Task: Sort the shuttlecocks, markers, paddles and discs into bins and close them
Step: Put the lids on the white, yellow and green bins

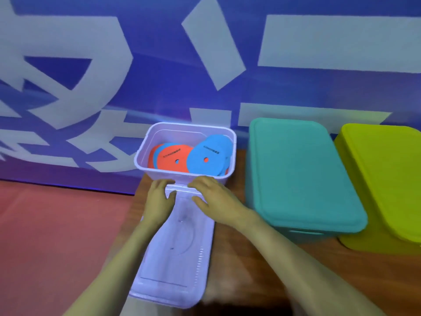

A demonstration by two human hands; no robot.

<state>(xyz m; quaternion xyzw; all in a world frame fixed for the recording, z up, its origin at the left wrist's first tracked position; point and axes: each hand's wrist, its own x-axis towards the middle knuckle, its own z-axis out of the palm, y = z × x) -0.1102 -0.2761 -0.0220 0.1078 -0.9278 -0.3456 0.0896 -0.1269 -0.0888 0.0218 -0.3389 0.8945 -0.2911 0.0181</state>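
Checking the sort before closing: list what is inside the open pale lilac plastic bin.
The open pale lilac plastic bin holds flat round orange discs and blue discs, overlapping. Whatever lies beneath them is covered. Its lid is off.

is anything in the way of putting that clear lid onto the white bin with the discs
Nothing visible blocks it. Both hands, left and right, rest on the lid, directly before the open bin; discs sit below its rim.

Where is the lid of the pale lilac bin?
Head view, lower centre: the translucent lilac lid lies on the wooden table before the open lilac bin, under both hands.
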